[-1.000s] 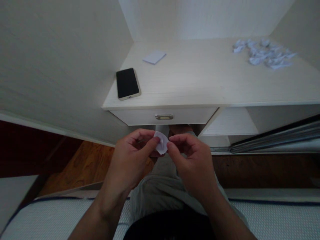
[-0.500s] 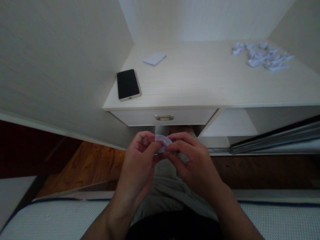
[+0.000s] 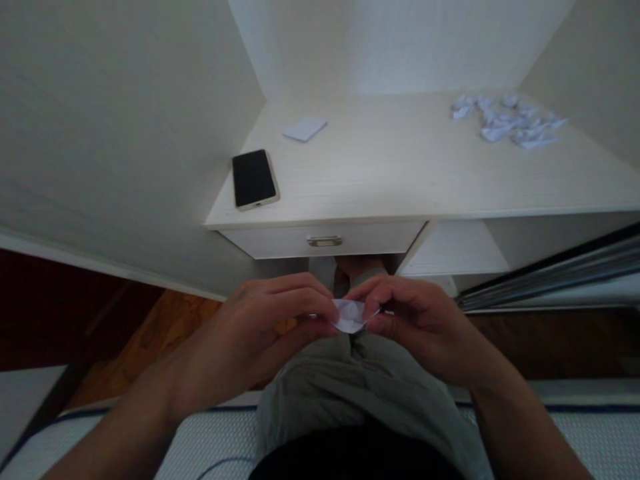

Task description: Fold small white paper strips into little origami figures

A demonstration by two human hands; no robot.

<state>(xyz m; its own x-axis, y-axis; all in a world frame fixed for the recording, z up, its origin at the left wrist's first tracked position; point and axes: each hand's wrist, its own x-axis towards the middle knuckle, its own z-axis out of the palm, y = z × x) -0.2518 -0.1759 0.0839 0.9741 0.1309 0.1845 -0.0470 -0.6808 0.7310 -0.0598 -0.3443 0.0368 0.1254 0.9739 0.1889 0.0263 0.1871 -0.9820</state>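
A small piece of folded white paper [image 3: 349,316] is stretched between my two hands, above my lap and in front of the drawer. My left hand [image 3: 273,327] pinches its left end between thumb and fingers. At the other end, my right hand [image 3: 417,323] grips the paper with thumb and forefinger. The paper's middle shows creases, while its ends are covered by my fingertips. On the desktop beyond lie a flat white paper stack or folded sheet [image 3: 305,129] and, at the far right, a pile of several folded white paper pieces [image 3: 505,121].
A black-screened phone [image 3: 254,179] lies at the left of the white desktop [image 3: 380,173]. Below its front edge is a drawer with a metal handle [image 3: 325,241]. An open shelf [image 3: 455,248] is to the right. I sit on a light mattress [image 3: 210,443].
My left hand has turned, bringing its back into view, and its forearm has swung out leftward. Both hands have shifted slightly lower with the paper, which is now held by opposite ends.
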